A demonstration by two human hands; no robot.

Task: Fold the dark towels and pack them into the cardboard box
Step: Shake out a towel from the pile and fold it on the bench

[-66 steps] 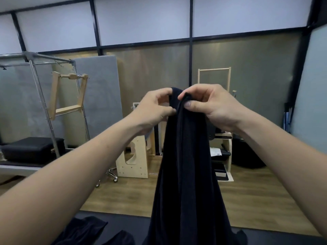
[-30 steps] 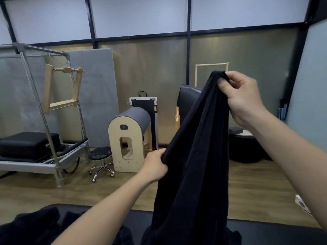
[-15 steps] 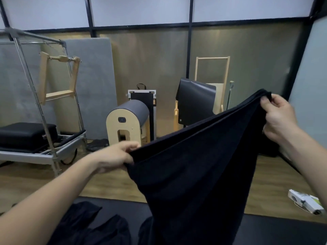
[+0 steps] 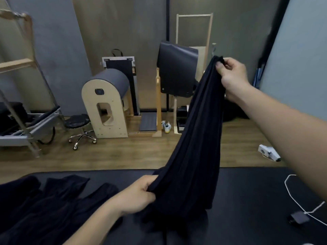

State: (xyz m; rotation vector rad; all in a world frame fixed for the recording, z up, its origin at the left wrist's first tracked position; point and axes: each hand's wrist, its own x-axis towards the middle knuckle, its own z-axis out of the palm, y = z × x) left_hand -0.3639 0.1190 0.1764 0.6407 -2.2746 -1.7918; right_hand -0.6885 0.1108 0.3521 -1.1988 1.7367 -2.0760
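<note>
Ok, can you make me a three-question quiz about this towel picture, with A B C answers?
1. Where do the other dark towels lie?
A. on the black table, left of the held towel
B. on a shelf
C. in a basket

2. What colour is the cable on the table?
A. red
B. white
C. green

3. How is the held towel held?
A. by one hand only
B. by no hand
C. right hand high, left hand low

Answers:
1 A, they are heaped on the table's left part.
2 B, it shows white against the black top.
3 C, the right hand pinches its top and the left hand grips it lower down.
</note>
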